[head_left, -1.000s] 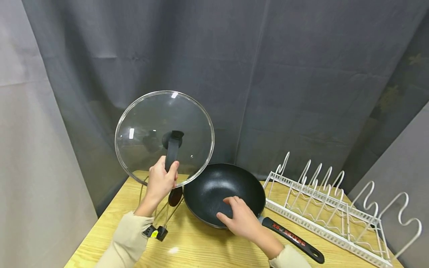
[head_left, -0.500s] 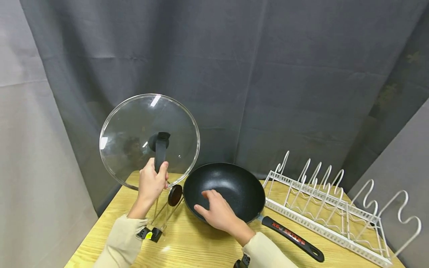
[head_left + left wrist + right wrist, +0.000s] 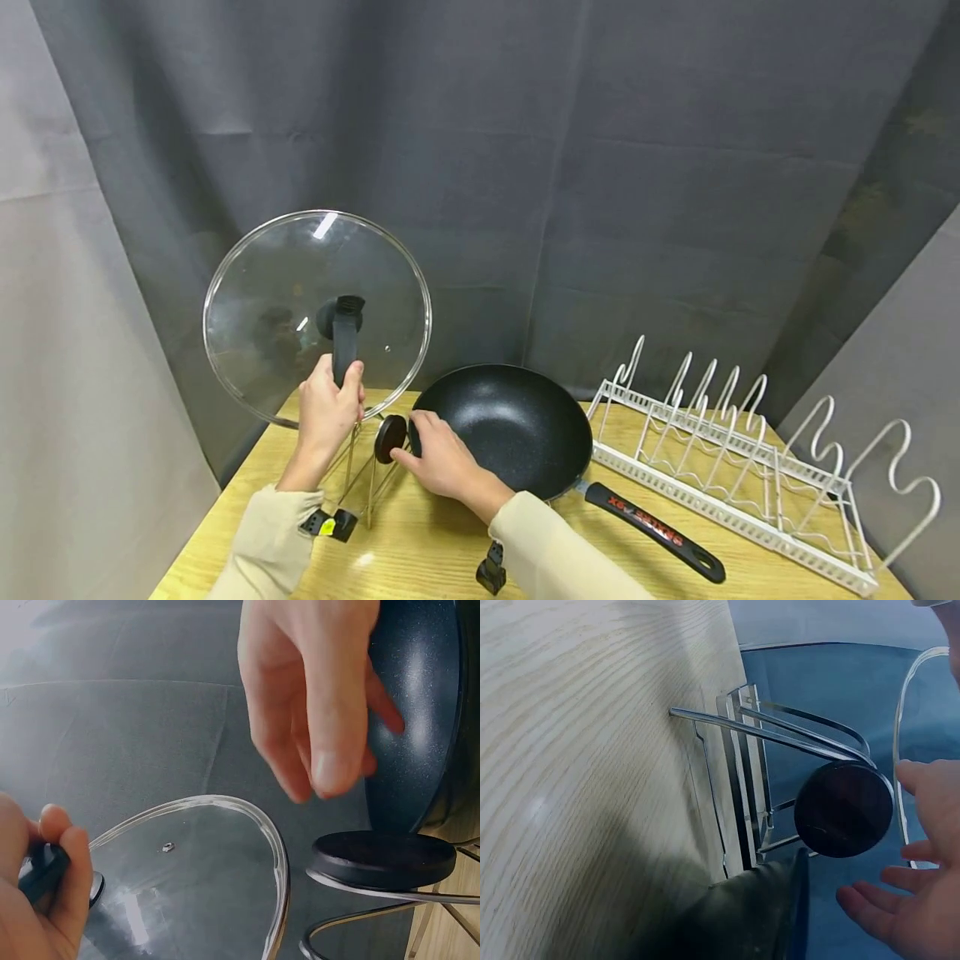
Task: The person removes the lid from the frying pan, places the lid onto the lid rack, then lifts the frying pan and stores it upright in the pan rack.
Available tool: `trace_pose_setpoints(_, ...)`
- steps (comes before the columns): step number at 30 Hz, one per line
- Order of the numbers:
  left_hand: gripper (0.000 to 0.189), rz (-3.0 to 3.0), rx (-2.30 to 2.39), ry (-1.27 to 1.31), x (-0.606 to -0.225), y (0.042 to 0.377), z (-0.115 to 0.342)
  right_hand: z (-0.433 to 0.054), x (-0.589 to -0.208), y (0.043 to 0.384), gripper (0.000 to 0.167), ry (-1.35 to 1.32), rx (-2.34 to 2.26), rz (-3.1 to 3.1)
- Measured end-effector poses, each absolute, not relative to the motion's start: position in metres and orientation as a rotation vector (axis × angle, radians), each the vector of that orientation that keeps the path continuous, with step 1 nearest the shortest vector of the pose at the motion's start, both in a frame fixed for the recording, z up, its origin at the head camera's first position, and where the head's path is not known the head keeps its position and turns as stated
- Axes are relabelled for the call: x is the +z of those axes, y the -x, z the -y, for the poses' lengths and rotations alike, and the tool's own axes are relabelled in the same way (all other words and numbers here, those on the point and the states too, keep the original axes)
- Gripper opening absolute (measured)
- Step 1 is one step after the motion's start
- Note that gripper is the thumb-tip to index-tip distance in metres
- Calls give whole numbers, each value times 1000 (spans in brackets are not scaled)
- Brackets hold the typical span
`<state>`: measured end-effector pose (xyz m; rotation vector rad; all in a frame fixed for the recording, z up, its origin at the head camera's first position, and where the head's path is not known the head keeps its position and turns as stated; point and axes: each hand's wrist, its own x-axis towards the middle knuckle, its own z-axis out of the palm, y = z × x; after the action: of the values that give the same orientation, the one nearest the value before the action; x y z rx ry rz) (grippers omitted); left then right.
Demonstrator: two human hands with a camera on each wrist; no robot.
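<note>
My left hand [image 3: 326,417] grips the black handle [image 3: 346,346] of a round glass lid [image 3: 255,283], which stands tilted up above the table. My right hand [image 3: 447,461] is at the left rim of a black wok [image 3: 510,425], its fingers loosely extended with nothing between them. Just left of those fingers is a dark round disc [image 3: 390,438] on a metal wire rack [image 3: 739,787]. In the right wrist view a gap shows between the right hand [image 3: 922,885] and the disc [image 3: 844,808]. The lid partly covers the wire rack in the head view.
A white wire rack [image 3: 712,492] with upright dividers stands at the right of the wooden table [image 3: 420,558]. The wok's handle [image 3: 654,531] points toward the right front. Grey curtains [image 3: 675,192] hang behind and at both sides.
The lid has moved left in my left hand, away from the wok. My right hand has travelled left, from above the wok to beside the dark disc.
</note>
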<state>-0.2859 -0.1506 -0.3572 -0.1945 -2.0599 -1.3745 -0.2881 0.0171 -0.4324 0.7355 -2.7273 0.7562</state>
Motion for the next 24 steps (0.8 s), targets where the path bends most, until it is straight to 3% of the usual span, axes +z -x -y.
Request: trace_pose_setpoints(24,16,2047,-1165,67,-364,297,169,10,-440,302,57,-739,749,2729)
